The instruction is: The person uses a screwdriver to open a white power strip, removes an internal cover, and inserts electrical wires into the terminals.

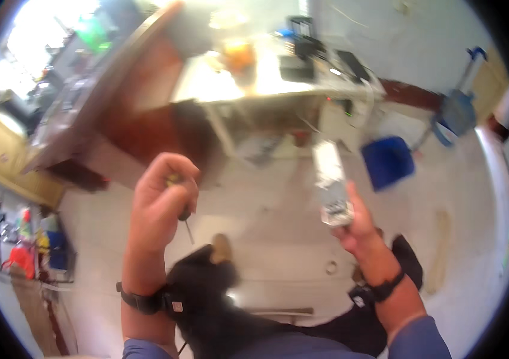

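My left hand (163,190) is closed round the handle of a screwdriver (185,216). Its thin metal shaft points down toward the floor, and a yellowish bit of the handle shows between thumb and fingers. In my right hand (359,220) is a long, narrow silvery-white box-shaped piece (330,173), held by its near end and tilted away from me. Grey, uneven detail shows at that near end, too blurred to make out. The two hands are well apart, and the screwdriver does not touch the piece.
Ahead stands a white table (266,90) with a jar, a black device and cables. A brown wooden piece of furniture (140,119) leans in from the left. Beyond my right hand lies a blue dustpan (388,163). A small ring (331,267) lies on the floor.
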`<state>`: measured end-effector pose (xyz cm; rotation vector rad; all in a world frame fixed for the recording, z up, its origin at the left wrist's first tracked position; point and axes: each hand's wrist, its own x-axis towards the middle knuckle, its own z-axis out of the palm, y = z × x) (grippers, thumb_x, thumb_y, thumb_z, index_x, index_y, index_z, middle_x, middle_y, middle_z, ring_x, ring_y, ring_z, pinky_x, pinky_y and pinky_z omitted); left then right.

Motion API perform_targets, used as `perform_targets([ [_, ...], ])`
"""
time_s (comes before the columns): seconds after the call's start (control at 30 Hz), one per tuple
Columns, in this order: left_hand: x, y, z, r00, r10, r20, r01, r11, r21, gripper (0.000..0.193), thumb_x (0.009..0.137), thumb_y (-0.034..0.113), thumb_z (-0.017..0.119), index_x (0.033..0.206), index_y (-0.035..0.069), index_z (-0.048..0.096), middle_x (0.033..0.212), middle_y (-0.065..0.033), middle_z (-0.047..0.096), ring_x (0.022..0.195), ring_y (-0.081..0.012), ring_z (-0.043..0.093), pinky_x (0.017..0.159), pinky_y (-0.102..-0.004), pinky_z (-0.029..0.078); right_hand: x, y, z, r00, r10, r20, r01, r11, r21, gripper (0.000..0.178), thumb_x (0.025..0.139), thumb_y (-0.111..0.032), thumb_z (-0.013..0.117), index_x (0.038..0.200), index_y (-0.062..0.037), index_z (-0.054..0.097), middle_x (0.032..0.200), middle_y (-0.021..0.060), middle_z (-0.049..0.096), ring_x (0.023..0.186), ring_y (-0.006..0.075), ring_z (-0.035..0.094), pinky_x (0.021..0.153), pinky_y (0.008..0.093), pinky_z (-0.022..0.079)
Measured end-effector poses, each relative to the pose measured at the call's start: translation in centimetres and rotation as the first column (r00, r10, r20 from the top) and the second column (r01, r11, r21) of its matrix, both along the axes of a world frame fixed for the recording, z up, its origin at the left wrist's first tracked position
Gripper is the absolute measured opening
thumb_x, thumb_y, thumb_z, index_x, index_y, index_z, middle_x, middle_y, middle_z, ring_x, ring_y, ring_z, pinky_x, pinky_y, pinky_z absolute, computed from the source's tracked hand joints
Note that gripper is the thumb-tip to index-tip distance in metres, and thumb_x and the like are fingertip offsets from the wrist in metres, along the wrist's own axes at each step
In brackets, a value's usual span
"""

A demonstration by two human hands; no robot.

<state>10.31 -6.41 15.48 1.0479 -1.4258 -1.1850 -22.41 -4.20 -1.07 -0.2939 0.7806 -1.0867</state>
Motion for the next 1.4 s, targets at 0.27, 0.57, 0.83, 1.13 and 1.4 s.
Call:
perform_targets([
  [0.27, -13.7, 2.1, -9.3, 0.908, -0.214, 0.36, 0.265, 0.959, -0.097, 0.011, 0.083, -0.004, 0.068, 0.093, 0.002, 0.067, 0.077, -0.0022, 0.051, 0.067, -0.0102, 0.048, 0.061, -0.0239, 0.039, -0.9, 0.2, 0.2, 0.992, 0.117, 0.047, -0.111, 0.987, -0.115, 0.047, 0.104, -0.053, 0.036, 0.114, -0.0138, 0.06, 0.09, -0.0026, 0.065, 0.07, 0.0064, 0.06, 0.053, 0.0214, 0.045],
  [0.57, -15.4, 2.4, -12.0, 0.878, -0.148, 0.454, 0.251, 0.952, -0.176, 0.009, 0.082, 0.002, 0.073, 0.09, 0.004, 0.068, 0.074, -0.0061, 0.054, 0.061, -0.0167, 0.054, 0.056, -0.029, 0.044, 1.0, 0.4, 0.7, 1.0, -0.009, -0.018, 0.008, 0.997, -0.072, 0.052, 0.106, -0.047, 0.032, 0.128, -0.0054, 0.054, 0.117, 0.0067, 0.064, 0.105, 0.0166, 0.062, 0.093, 0.0337, 0.05],
  [0.83, -15.5, 2.4, -12.3, 0.845, -0.102, 0.525, 0.26, 0.936, -0.236, 0.011, 0.08, 0.005, 0.075, 0.087, 0.005, 0.066, 0.075, -0.0072, 0.058, 0.064, -0.0217, 0.06, 0.057, -0.0323, 0.048, 1.1, 0.4, 0.2, 0.998, -0.026, -0.061, 0.019, 0.995, -0.101, 0.051, 0.107, -0.045, 0.031, 0.127, -0.0045, 0.053, 0.117, 0.0071, 0.063, 0.104, 0.0167, 0.062, 0.092, 0.0331, 0.05],
  [1.13, -16.1, 3.4, -12.2, 0.847, -0.08, 0.525, 0.281, 0.906, -0.316, 0.012, 0.079, 0.005, 0.076, 0.085, 0.005, 0.065, 0.073, -0.0069, 0.057, 0.057, -0.0222, 0.059, 0.051, -0.0324, 0.047, 1.8, 0.2, 0.5, 0.991, -0.11, -0.072, 0.1, 0.987, -0.126, 0.047, 0.107, -0.045, 0.033, 0.121, -0.0072, 0.055, 0.104, 0.0033, 0.063, 0.089, 0.0121, 0.062, 0.075, 0.0279, 0.05],
  [1.4, -16.3, 3.8, -12.2, 0.869, -0.118, 0.481, 0.299, 0.899, -0.321, 0.016, 0.078, 0.003, 0.076, 0.089, 0.005, 0.064, 0.073, -0.0069, 0.057, 0.059, -0.022, 0.06, 0.053, -0.0317, 0.047, 1.2, 0.3, 0.5, 0.996, -0.081, 0.023, 0.083, 0.991, -0.105, 0.045, 0.107, -0.045, 0.033, 0.12, -0.0076, 0.055, 0.099, 0.0018, 0.063, 0.085, 0.0104, 0.061, 0.073, 0.027, 0.051],
])
